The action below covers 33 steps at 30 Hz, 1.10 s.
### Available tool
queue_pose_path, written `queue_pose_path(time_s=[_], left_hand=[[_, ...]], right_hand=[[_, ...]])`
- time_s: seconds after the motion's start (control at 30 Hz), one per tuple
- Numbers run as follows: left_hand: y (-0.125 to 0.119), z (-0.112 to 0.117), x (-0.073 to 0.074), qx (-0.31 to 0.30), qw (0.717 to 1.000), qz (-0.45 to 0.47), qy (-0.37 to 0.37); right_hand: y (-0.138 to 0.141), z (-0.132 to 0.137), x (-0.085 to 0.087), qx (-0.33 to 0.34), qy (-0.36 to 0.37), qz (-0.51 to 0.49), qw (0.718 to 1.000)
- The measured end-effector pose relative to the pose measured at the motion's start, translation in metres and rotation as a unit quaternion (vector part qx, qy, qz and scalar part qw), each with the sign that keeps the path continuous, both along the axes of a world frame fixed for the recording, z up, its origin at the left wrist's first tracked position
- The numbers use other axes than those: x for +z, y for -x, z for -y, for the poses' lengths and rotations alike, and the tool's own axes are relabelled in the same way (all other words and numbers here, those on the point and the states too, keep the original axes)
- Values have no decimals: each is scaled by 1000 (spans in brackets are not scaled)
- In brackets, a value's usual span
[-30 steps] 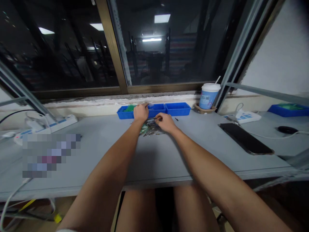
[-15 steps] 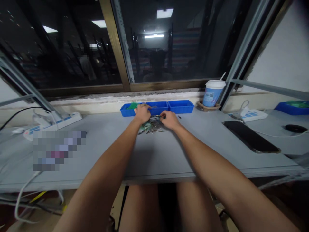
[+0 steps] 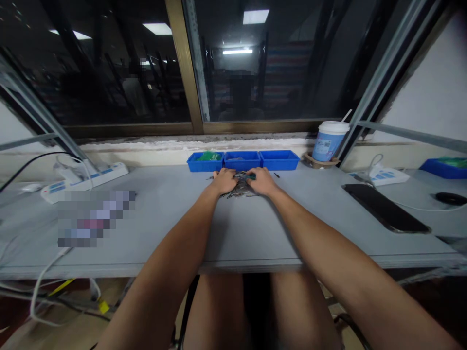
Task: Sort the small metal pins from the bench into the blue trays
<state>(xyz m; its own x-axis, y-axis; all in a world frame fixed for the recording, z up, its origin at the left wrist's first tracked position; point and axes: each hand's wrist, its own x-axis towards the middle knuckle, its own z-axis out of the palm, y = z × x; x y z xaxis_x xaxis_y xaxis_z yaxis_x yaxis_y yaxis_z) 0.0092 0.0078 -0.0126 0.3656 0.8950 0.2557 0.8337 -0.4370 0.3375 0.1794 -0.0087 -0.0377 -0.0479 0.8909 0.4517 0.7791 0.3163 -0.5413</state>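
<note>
My left hand [image 3: 224, 180] and my right hand [image 3: 263, 180] rest close together on a heap of small dark metal parts [image 3: 241, 187] lying on the grey table [image 3: 233, 228]. Both hands have their fingers curled over the heap. A small green piece [image 3: 251, 176] shows between them, by my right hand's fingertips. What each hand grips is too small to make out. Just behind the hands stand three blue trays [image 3: 243, 160] in a row; the left one holds green pieces [image 3: 207, 156].
A lidded paper cup with a straw [image 3: 330, 141] stands at the back right beside a metal post. A black phone [image 3: 386, 214] lies to the right, with a cable and mouse [image 3: 450, 198] farther off. A white power strip [image 3: 85, 176] sits at the left.
My left hand has come back from the blue tray's edge down to the heap. Both hands have drawn closer together over the parts. The camera has tilted slightly.
</note>
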Motion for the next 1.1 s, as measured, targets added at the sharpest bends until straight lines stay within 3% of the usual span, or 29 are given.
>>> queue_pose_path(time_s=[0.13,0.3,0.43,0.57,0.73,0.9,1.1], left_hand=[[2,5,6,-25,997,76,-20],[4,16,13,-62,972,225,-7],[-3,19,11,-72,943,322,37],[-9,17,8,-50,905,420,52],[-5,17,9,-41,935,352,13],[-3,19,12,-43,947,314,-51],[-5,19,10,-39,936,349,1]], right_hand=[[0,3,6,0,-13,-29,999],[1,8,13,43,-41,-149,987],[4,8,16,106,17,-234,966],[3,6,17,106,56,-300,946],[2,4,17,104,37,-354,929],[2,7,16,116,-9,-326,938],[2,7,18,87,19,-310,947]])
